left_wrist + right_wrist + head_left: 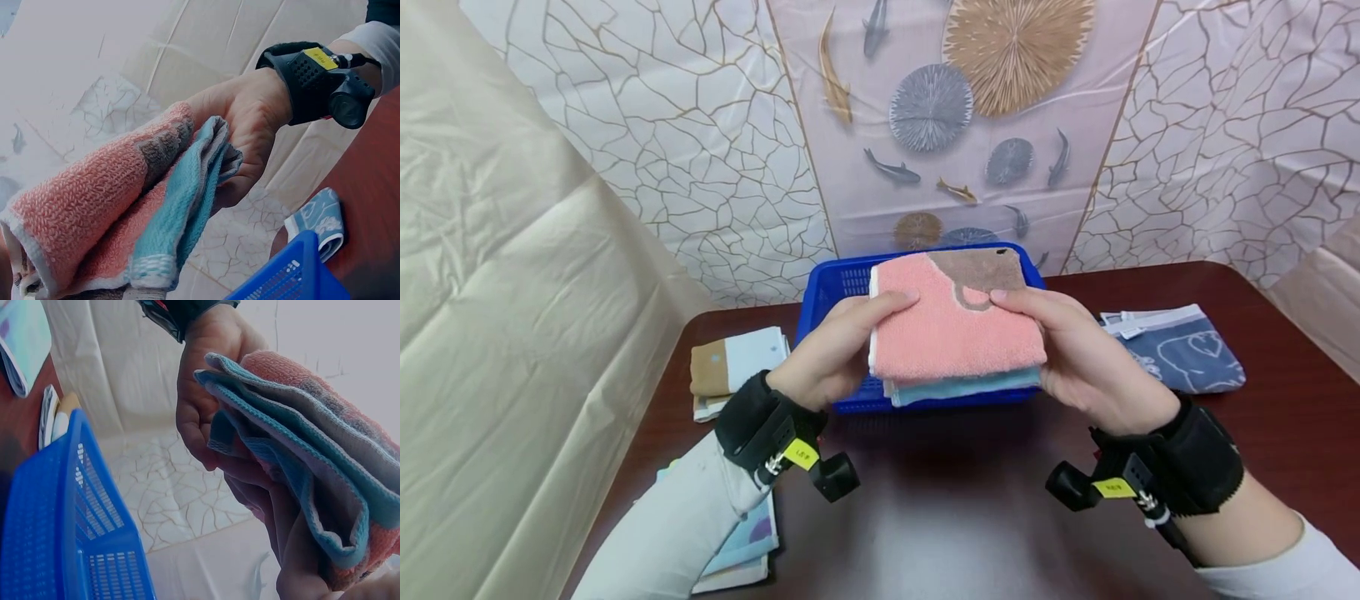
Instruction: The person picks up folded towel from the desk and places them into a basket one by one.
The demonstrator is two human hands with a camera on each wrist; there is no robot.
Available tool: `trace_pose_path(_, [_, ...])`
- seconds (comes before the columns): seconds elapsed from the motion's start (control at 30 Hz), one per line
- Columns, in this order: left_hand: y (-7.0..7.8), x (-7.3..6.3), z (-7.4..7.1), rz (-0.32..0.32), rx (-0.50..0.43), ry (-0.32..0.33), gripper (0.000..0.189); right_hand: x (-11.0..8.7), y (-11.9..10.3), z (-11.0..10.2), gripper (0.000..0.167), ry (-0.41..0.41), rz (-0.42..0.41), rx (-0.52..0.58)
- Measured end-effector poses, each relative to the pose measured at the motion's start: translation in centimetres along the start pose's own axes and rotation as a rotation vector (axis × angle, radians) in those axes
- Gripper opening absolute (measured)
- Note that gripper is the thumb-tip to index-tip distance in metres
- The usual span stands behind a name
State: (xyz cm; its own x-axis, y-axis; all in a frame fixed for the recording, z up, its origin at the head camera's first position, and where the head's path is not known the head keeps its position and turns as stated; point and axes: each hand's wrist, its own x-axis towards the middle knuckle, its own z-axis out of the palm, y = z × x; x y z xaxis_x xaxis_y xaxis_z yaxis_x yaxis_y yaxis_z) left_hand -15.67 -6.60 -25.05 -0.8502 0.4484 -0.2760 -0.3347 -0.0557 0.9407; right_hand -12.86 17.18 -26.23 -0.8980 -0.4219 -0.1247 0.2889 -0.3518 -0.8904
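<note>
Both hands hold a folded pink towel (955, 325) with a brown patch, raised over the blue basket (823, 292). Teal folded layers (970, 387) show beneath the pink; the right wrist view shows their greyish inner sides. My left hand (835, 346) grips the left side, thumb on top and fingers underneath. On the opposite side, my right hand (1078, 358) pinches it the same way, its thumb by the brown patch. From below, the left wrist view shows the pink layers (94, 194) bent in a fold beside the teal ones (181, 206).
A folded blue-grey towel (1195, 354) lies right of the basket on the dark red-brown table (955, 517). Left of it lies a brown and white folded towel (737, 362). Nearer me, more folded cloths (748, 537) lie partly under my left arm. Patterned curtain (715, 150) hangs behind the table.
</note>
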Motion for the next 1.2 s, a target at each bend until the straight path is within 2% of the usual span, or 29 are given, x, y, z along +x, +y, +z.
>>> trace_pose_path(0.23, [0.7,2.1,-0.7,-0.015,-0.023,0.063,0.045,2.1,-0.7,-0.3,0.041,0.002,0.0,0.056])
trace_pose_path(0.4, [1.1,4.0,-1.2,-0.016,-0.067,0.093,0.043,3.9,-1.0,-0.8,0.028,0.001,-0.019,0.136])
trace_pose_path(0.57, [1.0,5.9,-1.9,-0.014,-0.102,0.1,0.044,5.6,-1.1,-1.5,0.028,0.007,0.019,0.204])
trace_pose_path(0.77, [0.3,7.8,-2.8,-0.027,-0.123,0.095,0.046,7.1,-0.7,-2.5,0.026,0.02,0.045,0.224])
trace_pose_path(0.97, [-0.1,9.5,-3.3,-0.051,-0.125,0.143,0.046,8.7,-0.4,-3.3,0.022,-0.003,0.053,0.217])
trace_pose_path(1.2, [-0.7,11.6,-3.9,-0.074,-0.126,0.168,0.048,10.3,0.0,-4.5,0.019,0.034,0.093,0.193])
